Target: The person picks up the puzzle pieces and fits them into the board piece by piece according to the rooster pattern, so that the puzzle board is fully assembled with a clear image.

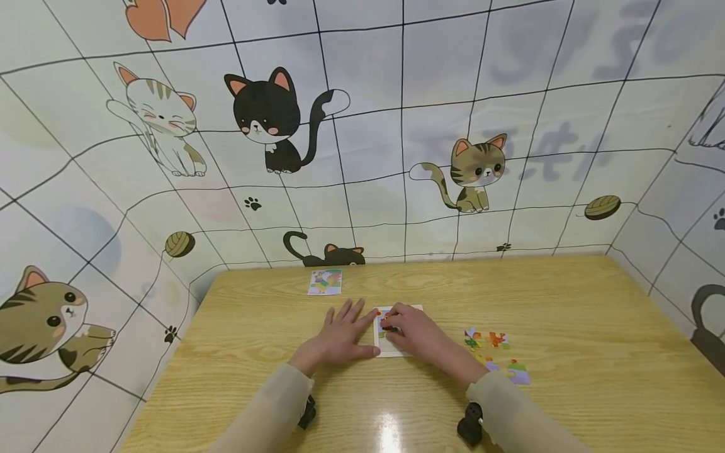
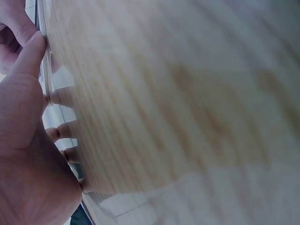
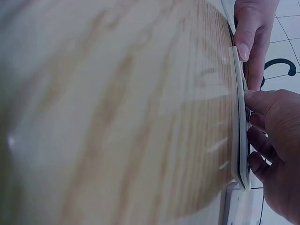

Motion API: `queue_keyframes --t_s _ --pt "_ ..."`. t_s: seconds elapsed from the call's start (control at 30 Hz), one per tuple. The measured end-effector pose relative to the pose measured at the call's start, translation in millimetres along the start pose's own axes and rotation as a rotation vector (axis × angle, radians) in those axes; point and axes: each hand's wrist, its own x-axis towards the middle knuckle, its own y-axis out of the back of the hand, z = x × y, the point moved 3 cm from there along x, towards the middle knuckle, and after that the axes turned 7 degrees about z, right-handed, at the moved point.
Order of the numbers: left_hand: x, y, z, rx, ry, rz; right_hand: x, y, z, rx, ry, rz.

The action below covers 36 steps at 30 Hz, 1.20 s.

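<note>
A jigsaw puzzle board (image 1: 393, 353) with a pale frame lies flat on the table, with a few colourful joined pieces (image 1: 382, 325) at its left side. My left hand (image 1: 338, 335) lies palm down left of the board, fingers spread, with the thumb and forefinger at its left edge. Over the board my right hand (image 1: 419, 332) bends its fingers and thumb onto a small puzzle piece (image 1: 389, 328), mostly covered by the fingertips. In the right wrist view, the board (image 3: 239, 117) is edge-on, with the right hand's fingers (image 3: 260, 138) curled over it.
Several loose puzzle pieces (image 1: 498, 340) lie right of the board, some beside my right forearm. A small picture card (image 1: 325, 282) rests at the table's back left. Cat-printed sheeting (image 1: 374, 157) stands behind and beside the wooden table (image 1: 255, 352).
</note>
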Motion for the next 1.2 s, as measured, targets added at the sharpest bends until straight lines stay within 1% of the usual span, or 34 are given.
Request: queue_keyframes --t_s 0.1,0.3,0.5,0.63,0.77,0.9,1.0,1.1,1.2 --pt "0.1 -1.3 -1.1 -0.005 0.003 0.002 1 0 -2 -0.041 -0.005 -0.008" --pt "0.0 -1.3 -0.5 -0.012 0.008 0.003 2 3 -8 -0.156 0.05 -0.018" --pt "-0.5 1.2 2.2 -0.002 0.005 0.004 2 4 -9 -0.172 0.054 -0.024" --pt "-0.6 1.5 2.5 -0.015 0.008 0.006 2 3 -8 -0.167 0.052 -0.018" --pt "-0.8 1.1 2.0 -0.013 0.008 0.006 1 2 -4 -0.104 0.027 -0.021" --pt "-0.3 0.3 1.1 -0.009 0.006 0.001 -3 4 1 0.041 -0.028 -0.028" --pt "0.2 -0.3 0.2 -0.009 0.007 -0.002 -5 5 5 0.144 -0.047 -0.029" --pt "0.1 -0.3 -0.2 -0.009 0.007 -0.002 -5 6 7 0.194 -0.047 -0.033" --pt "-0.1 -0.3 -0.5 -0.009 0.007 -0.002 -5 5 9 0.213 -0.051 -0.036"
